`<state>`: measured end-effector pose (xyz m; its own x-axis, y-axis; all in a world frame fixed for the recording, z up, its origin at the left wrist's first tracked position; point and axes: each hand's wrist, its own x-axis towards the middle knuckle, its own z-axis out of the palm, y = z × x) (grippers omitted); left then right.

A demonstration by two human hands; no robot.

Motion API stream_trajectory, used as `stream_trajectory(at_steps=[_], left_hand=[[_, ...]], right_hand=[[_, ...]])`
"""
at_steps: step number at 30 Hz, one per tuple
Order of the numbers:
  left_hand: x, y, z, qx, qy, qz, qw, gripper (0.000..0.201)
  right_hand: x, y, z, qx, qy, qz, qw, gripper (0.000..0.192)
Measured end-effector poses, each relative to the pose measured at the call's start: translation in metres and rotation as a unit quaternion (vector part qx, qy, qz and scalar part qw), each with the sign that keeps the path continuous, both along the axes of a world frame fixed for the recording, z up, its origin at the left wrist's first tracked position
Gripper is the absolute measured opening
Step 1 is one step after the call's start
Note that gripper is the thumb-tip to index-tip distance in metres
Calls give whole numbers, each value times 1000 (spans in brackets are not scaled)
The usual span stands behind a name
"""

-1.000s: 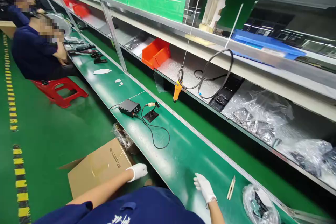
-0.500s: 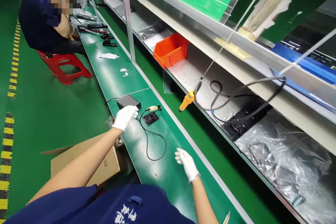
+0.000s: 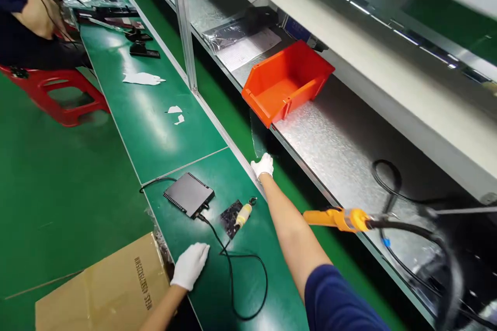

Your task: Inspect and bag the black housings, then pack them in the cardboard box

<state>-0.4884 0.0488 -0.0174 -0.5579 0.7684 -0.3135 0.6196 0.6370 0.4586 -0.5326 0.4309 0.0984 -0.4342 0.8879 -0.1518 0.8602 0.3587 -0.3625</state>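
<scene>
At the far left a seated person [image 3: 27,15] is cut off by the frame edge, on a red stool [image 3: 54,95] of which only part shows. Low in the corner a cardboard box [image 3: 104,289] stands on the floor, its bottom cropped; something glinting between the box and the bench [image 3: 151,124] is too hidden to name.

The left hand [image 3: 190,265], gloved in white, lies flat on the near edge of the bench with its fingers released and holding nothing, just beside a looping black cable [image 3: 248,289]. That cable runs up to a flat black box [image 3: 189,194]. Right of the box a small beige-handled tool [image 3: 243,214] lies on a dark square pad [image 3: 232,212]; its tip is hard to make out.

The right hand [image 3: 263,165], also gloved, reaches across to the far rail of the bench, fingers curled at a clear plastic sheet [image 3: 257,137] hanging below the shelf; whether they grasp it I cannot tell.

Further right an orange bin [image 3: 285,83] sits on the metal shelf [image 3: 341,139]. An orange-yellow driver [image 3: 336,217] hangs level, its cord blurred at the right edge.
</scene>
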Motion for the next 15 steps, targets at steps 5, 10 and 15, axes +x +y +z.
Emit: stream_trajectory(at_steps=[5,10,15], left_hand=[[4,-6,-31,-38,72,-85,993,41],[10,-15,-49,-31,64,-90,993,41],[11,-17,-50,-21,56,-87,994,37]], right_hand=[[-42,61,-53,47,-76,6,996,93],[-61,107,-82,42,-135,-17,990,81],[-50,135,-85,2,-158,-16,987,53]])
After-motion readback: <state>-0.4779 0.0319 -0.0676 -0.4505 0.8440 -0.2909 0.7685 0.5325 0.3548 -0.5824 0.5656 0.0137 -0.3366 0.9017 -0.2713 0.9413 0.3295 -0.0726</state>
